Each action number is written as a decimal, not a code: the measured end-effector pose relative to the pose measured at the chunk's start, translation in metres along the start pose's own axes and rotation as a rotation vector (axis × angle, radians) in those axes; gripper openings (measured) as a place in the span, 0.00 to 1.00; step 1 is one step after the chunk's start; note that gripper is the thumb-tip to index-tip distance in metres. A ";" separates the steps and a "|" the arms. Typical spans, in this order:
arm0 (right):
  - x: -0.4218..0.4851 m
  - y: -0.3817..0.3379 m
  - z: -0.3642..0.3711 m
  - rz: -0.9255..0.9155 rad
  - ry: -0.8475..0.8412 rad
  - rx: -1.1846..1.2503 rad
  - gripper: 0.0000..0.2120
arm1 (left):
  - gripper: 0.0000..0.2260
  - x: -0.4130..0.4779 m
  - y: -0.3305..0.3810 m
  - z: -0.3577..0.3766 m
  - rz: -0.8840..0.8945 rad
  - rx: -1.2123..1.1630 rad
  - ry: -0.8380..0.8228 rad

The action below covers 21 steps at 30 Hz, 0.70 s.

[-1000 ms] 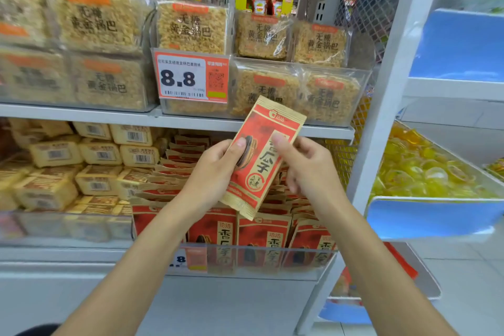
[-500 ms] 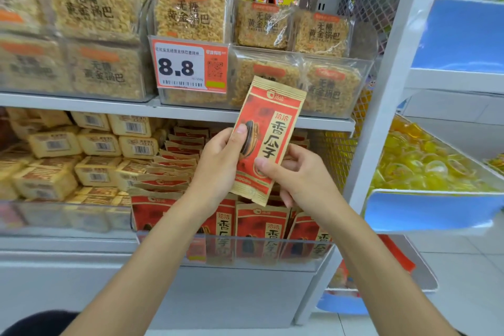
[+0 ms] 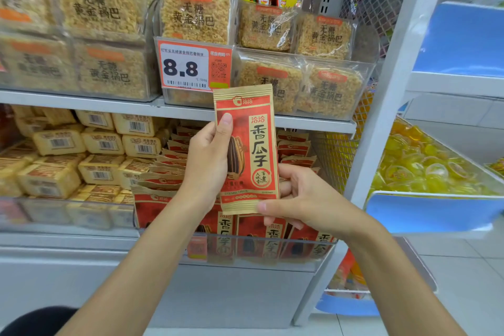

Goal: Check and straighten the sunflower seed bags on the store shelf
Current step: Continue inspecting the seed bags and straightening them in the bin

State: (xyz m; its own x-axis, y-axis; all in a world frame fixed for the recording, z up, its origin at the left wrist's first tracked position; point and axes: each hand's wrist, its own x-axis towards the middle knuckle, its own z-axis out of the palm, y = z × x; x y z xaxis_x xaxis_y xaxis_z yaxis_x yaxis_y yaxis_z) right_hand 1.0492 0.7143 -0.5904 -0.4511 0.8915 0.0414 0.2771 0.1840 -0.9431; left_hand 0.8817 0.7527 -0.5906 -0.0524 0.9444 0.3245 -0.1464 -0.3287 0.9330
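Sunflower seed bags (image 3: 163,180), red and tan, stand in packed rows on the right half of the lower shelf (image 3: 68,239), behind a clear front rail (image 3: 261,251). At the shelf's left end lie yellow snack blocks (image 3: 60,142) with barcodes facing out. Above them, on the upper shelf (image 3: 81,105), clear rice crust packs (image 3: 101,8) are stacked two high. A red-and-white price tag (image 3: 185,68) reading 8.8 hangs at that shelf's front edge near its middle.

Just below the tag, one held bag (image 3: 256,144) is up in front of the rows, upright, with its printed face toward the camera and its top overlapping the upper shelf's edge. The left hand (image 3: 204,166) grips its left edge, thumb pressed on the front, fingers hidden behind. The right hand (image 3: 308,199) pinches its bottom right corner, thumb on the front, fingers curled behind.

Right of the shelf's right end stands a white post (image 3: 395,95), and beyond it a blue bin (image 3: 431,213) holds yellow jelly cups (image 3: 420,169).
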 end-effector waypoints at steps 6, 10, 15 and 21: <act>-0.004 -0.008 -0.004 -0.141 0.156 0.013 0.23 | 0.19 -0.002 0.003 -0.003 0.127 0.264 0.166; -0.002 -0.007 0.003 -0.270 0.255 -0.273 0.37 | 0.17 -0.014 0.018 0.006 -0.017 -0.049 -0.091; 0.001 -0.010 0.005 -0.349 0.546 -0.266 0.26 | 0.23 -0.017 0.015 0.011 -0.070 -0.144 -0.126; 0.002 -0.012 -0.006 -0.267 0.610 0.118 0.21 | 0.14 -0.019 0.006 0.011 -0.117 -0.020 -0.334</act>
State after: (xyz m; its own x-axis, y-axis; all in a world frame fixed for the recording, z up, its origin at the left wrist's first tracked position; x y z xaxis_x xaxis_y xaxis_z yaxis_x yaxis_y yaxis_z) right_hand 1.0502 0.7163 -0.5774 0.0778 0.9023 0.4240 0.1128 0.4145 -0.9030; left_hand 0.8930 0.7325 -0.5890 0.2913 0.9229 0.2519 -0.1522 -0.2152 0.9646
